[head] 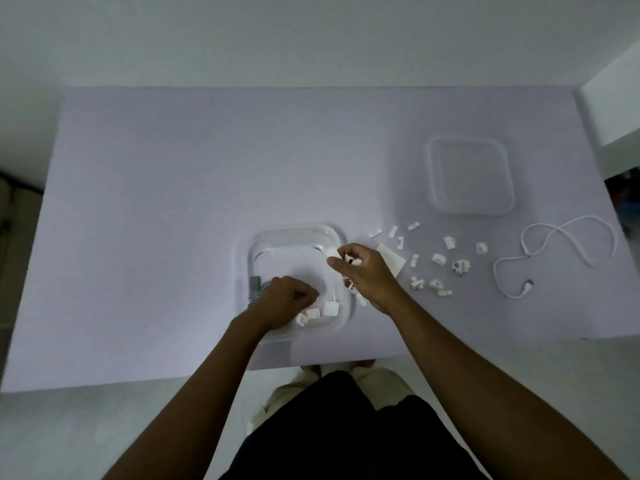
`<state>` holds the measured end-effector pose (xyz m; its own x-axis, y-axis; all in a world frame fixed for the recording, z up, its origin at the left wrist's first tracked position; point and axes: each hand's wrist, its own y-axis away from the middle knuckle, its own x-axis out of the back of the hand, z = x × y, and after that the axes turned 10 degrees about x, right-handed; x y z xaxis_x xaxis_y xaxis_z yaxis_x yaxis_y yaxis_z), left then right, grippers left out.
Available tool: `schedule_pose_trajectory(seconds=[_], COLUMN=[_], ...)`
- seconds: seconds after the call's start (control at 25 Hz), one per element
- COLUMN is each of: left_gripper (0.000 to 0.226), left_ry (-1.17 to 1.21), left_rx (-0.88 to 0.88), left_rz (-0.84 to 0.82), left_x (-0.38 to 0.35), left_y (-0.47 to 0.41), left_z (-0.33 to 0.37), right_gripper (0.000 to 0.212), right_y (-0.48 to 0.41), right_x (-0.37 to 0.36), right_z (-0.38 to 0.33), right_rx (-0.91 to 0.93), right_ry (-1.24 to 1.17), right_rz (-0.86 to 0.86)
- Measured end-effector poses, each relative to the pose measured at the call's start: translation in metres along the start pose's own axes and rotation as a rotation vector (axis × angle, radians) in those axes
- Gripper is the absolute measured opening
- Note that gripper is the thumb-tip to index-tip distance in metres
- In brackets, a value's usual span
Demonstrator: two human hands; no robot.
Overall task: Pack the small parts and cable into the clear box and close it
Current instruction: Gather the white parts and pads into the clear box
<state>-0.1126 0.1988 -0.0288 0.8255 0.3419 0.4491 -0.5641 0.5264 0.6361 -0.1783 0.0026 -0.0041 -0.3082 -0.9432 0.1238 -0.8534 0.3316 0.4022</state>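
Observation:
The clear box [294, 237] stands open near the table's front middle, with a few white parts [317, 311] lying in its near corner. My left hand [285, 299] hangs over the box's left side with its fingers curled; whether it holds anything is hidden. My right hand [363, 271] is at the box's right rim, gripping several small white parts. Several more small white parts [438, 259] lie scattered on the table to the right. The white cable [554, 258] lies looped further right. The clear lid [469, 176] rests flat behind them.
A white square pad [393, 259] lies partly under my right hand. A small grey object [255, 284] shows at the box's left edge. The lilac table [173, 185] ends just before my knees; a white shelf [613, 109] stands at the far right.

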Motion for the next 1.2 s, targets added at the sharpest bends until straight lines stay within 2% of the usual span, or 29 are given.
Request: schedule_pose_trajectory(seconds=[0.08,0.12,0.24,0.32,0.44,0.56,0.76,0.96,1.12,1.2], left_gripper=[0.019,0.018,0.017,0.024,0.047,0.050,0.065,0.065,0.065,0.062], left_ry=[0.129,0.143,-0.022,-0.070,0.034,0.153,0.161,0.159,-0.029,-0.032], left_rx=[0.015,-0.008,-0.084,-0.062,0.090,0.134,0.117,0.130,0.222,0.150], left_rz=[0.116,0.263,0.790,0.962,0.868,0.785,0.769,0.745,0.925,0.976], left_x=[0.013,0.018,0.031,0.034,0.025,0.018,0.024,0.024,0.028,0.030], left_y=[0.007,0.010,0.016,0.012,0.002,-0.004,-0.003,-0.004,-0.006,-0.008], left_z=[-0.002,-0.006,-0.021,-0.035,-0.045,-0.049,-0.049,-0.048,-0.028,-0.004], right_gripper=[0.021,0.020,0.021,0.021,0.029,0.035,0.038,0.032,0.031,0.023], right_y=[-0.006,-0.009,-0.011,-0.011,-0.011,-0.009,-0.003,0.002,0.011,0.014], right_x=[-0.013,-0.020,-0.042,-0.056,-0.073,-0.080,-0.079,-0.069,-0.058,-0.042], right_z=[-0.007,-0.009,-0.010,-0.004,0.015,0.037,0.046,0.045,0.033,0.019], right_rx=[0.050,0.078,0.164,0.190,0.173,0.154,0.193,0.253,0.294,0.326], right_ry=[0.164,0.254,0.457,0.571,0.790,0.979,1.127,1.137,0.998,0.832], right_rz=[-0.065,-0.098,-0.241,-0.380,-0.559,-0.655,-0.667,-0.631,-0.570,-0.470])
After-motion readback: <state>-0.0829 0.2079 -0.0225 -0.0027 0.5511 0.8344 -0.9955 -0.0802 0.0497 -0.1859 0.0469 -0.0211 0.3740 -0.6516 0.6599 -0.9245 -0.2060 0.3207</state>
